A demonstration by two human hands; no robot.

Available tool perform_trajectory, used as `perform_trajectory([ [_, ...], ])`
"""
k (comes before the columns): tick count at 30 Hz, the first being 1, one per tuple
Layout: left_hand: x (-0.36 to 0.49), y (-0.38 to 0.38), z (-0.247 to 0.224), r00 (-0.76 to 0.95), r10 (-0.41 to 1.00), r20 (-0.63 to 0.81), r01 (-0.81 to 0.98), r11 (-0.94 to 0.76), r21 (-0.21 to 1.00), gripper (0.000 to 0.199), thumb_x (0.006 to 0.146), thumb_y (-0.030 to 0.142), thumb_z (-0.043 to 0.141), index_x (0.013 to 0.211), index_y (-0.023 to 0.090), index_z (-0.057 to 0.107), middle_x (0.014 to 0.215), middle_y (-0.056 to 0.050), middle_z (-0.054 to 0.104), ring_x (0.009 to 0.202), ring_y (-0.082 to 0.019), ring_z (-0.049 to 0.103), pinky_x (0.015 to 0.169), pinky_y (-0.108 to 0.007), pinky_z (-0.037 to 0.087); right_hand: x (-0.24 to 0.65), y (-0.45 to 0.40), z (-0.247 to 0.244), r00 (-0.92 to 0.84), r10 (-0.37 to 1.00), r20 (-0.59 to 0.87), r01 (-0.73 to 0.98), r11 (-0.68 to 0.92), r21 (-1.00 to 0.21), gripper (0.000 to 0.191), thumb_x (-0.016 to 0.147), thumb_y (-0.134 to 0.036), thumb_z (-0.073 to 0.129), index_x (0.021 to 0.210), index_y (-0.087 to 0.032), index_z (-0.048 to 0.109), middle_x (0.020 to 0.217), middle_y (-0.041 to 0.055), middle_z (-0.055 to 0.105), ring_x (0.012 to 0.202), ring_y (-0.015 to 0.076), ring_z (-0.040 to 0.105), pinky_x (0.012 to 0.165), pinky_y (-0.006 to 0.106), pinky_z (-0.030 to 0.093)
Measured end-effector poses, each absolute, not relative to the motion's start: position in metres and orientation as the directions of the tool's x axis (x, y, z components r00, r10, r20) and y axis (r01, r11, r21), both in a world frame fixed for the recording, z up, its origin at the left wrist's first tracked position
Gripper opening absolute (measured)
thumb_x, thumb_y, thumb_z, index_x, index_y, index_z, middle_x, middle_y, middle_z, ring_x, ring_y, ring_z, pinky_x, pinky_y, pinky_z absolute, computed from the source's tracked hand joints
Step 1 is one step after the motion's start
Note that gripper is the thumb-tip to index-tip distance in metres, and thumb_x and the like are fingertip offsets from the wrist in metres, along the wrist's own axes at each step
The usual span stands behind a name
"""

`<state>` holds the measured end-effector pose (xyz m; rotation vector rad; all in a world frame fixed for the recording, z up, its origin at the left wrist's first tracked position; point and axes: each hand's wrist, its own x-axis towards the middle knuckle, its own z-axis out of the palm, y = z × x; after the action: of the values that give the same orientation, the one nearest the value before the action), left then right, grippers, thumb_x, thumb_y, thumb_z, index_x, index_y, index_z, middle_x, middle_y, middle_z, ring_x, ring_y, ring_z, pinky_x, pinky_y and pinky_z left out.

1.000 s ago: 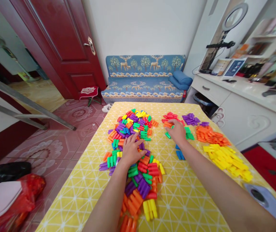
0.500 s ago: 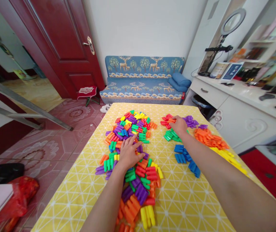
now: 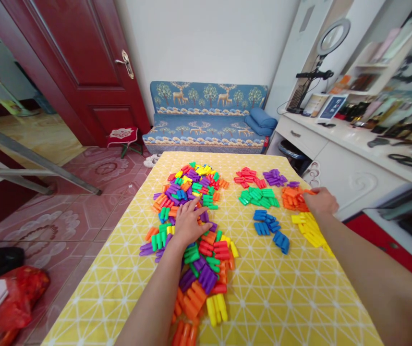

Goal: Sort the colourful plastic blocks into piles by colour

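My left hand rests on a mixed heap of colourful ribbed plastic pieces, its fingers spread and nothing gripped. At the right side of the table, my right hand is closed at the edge of the orange pile, with an orange plastic piece at its fingertips. Single-colour groups lie around it: yellow pieces partly under the forearm, purple pieces, red pieces, green pieces and blue pieces.
The table wears a yellow patterned cloth. Beyond it stands a blue sofa with deer on its cover. A white dresser with a ring light flanks the right side. A red stool stands by the door.
My right hand has moved right and nearer, from the red group to the orange pile, carrying an orange piece. The left hand stays on the heap. The view has shifted slightly.
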<state>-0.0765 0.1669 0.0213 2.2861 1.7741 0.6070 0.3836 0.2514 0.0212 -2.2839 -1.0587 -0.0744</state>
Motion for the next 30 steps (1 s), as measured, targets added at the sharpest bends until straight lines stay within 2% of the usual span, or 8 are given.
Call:
perform_trajectory([
  [5, -0.078, 0.167, 0.020, 0.206, 0.958, 0.199, 0.882, -0.270, 0.387, 0.049, 0.073, 0.048, 0.073, 0.119, 0.035, 0.065, 0.152, 0.000, 0.039, 0.136, -0.030, 0.037, 0.115, -0.053, 0.024, 0.396, 0.243, 0.024, 0.652, 0.715, 0.251, 0.703, -0.447, -0.554, 0.014, 0.056, -0.033, 0.071, 0.064, -0.024, 0.064, 0.071, 0.0147, 0.061, 0.096, 0.0442, 0.057, 0.079, 0.058, 0.039],
  [8, -0.079, 0.168, 0.018, 0.208, 0.957, 0.200, 0.882, -0.272, 0.386, 0.049, 0.073, 0.049, 0.072, 0.120, 0.034, 0.065, 0.152, -0.001, 0.038, 0.135, -0.030, 0.036, 0.115, -0.052, 0.024, 0.377, 0.239, 0.034, 0.594, 0.734, 0.329, 0.745, -0.347, -0.570, 0.013, 0.061, -0.033, 0.069, 0.065, -0.021, 0.065, 0.080, 0.0189, 0.063, 0.100, 0.0417, 0.055, 0.083, 0.060, 0.037],
  [12, -0.080, 0.168, 0.015, 0.206, 0.957, 0.206, 0.881, -0.273, 0.385, 0.050, 0.073, 0.051, 0.072, 0.120, 0.035, 0.064, 0.153, 0.000, 0.036, 0.136, -0.030, 0.035, 0.115, -0.052, 0.024, 0.305, 0.210, 0.031, 0.369, 0.796, 0.480, 0.819, -0.035, -0.572, 0.025, 0.074, -0.041, 0.060, 0.084, -0.020, 0.068, 0.103, 0.0123, 0.066, 0.106, 0.0280, 0.056, 0.094, 0.048, 0.040],
  [15, -0.080, 0.166, 0.016, 0.212, 0.954, 0.211, 0.880, -0.280, 0.382, 0.050, 0.074, 0.053, 0.071, 0.120, 0.035, 0.064, 0.153, 0.001, 0.036, 0.136, -0.030, 0.035, 0.115, -0.052, 0.023, 0.229, 0.154, 0.016, -0.079, 0.881, 0.466, 0.686, 0.387, -0.616, 0.029, 0.083, -0.046, 0.057, 0.096, -0.022, 0.068, 0.110, 0.0092, 0.065, 0.109, 0.0240, 0.058, 0.095, 0.043, 0.045],
  [17, -0.080, 0.165, 0.018, 0.219, 0.951, 0.217, 0.879, -0.289, 0.379, 0.051, 0.074, 0.054, 0.070, 0.121, 0.034, 0.064, 0.152, 0.000, 0.037, 0.135, -0.029, 0.036, 0.115, -0.051, 0.024, 0.184, 0.109, 0.004, -0.316, 0.876, 0.364, 0.621, 0.481, -0.619, 0.046, 0.081, -0.053, 0.061, 0.117, -0.025, 0.063, 0.128, 0.0112, 0.058, 0.121, 0.0266, 0.052, 0.101, 0.046, 0.043],
  [20, -0.080, 0.164, 0.021, 0.222, 0.952, 0.212, 0.880, -0.289, 0.377, 0.052, 0.074, 0.055, 0.069, 0.121, 0.033, 0.064, 0.152, 0.000, 0.039, 0.134, -0.029, 0.037, 0.114, -0.050, 0.025, 0.141, 0.063, -0.009, -0.510, 0.825, 0.244, 0.618, 0.549, -0.563, 0.097, 0.058, -0.070, 0.073, 0.142, -0.029, 0.044, 0.153, 0.0139, 0.031, 0.139, 0.0376, 0.030, 0.107, 0.057, 0.035],
  [24, -0.079, 0.165, 0.021, 0.218, 0.954, 0.208, 0.882, -0.284, 0.377, 0.050, 0.076, 0.056, 0.067, 0.121, 0.034, 0.064, 0.150, 0.000, 0.041, 0.133, -0.029, 0.039, 0.113, -0.050, 0.027, 0.121, 0.065, -0.019, -0.513, 0.812, 0.279, 0.633, 0.577, -0.515, 0.100, 0.060, -0.066, 0.074, 0.146, -0.031, 0.037, 0.159, 0.0113, 0.014, 0.144, 0.0387, 0.015, 0.112, 0.059, 0.027],
  [30, -0.079, 0.169, 0.021, 0.159, 0.964, 0.212, 0.897, -0.230, 0.377, 0.037, 0.090, 0.052, 0.051, 0.119, 0.034, 0.066, 0.145, -0.002, 0.046, 0.126, -0.026, 0.047, 0.109, -0.047, 0.035, 0.102, 0.122, -0.018, -0.335, 0.871, 0.358, 0.676, 0.488, -0.553, 0.080, 0.072, -0.048, 0.072, 0.142, -0.028, 0.040, 0.155, 0.0133, 0.020, 0.140, 0.0341, 0.027, 0.109, 0.054, 0.033],
])
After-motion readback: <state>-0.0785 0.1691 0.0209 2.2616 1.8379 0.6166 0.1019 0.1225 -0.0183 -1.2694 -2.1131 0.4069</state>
